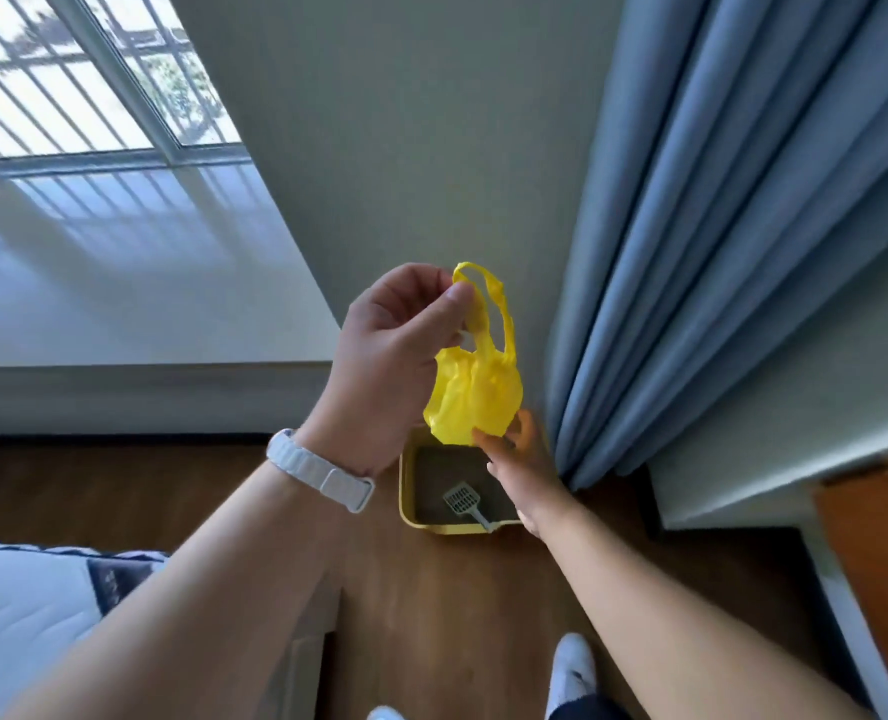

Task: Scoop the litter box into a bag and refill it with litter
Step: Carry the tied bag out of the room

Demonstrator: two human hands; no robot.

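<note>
Above the litter box, bag pinched between left fingers; right fingers spread, touching its underside

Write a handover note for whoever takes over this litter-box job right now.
Left hand pinches a handle of the crumpled yellow plastic bag, held up in the air.
Right hand touches the bag's lower edge; grip unclear.
Yellow plastic litter box sits on the wooden floor; grey slotted plastic scoop lies inside it.
Done: bag in hand, still crumpled.
Left: open bag, scoop, refill.
</note>
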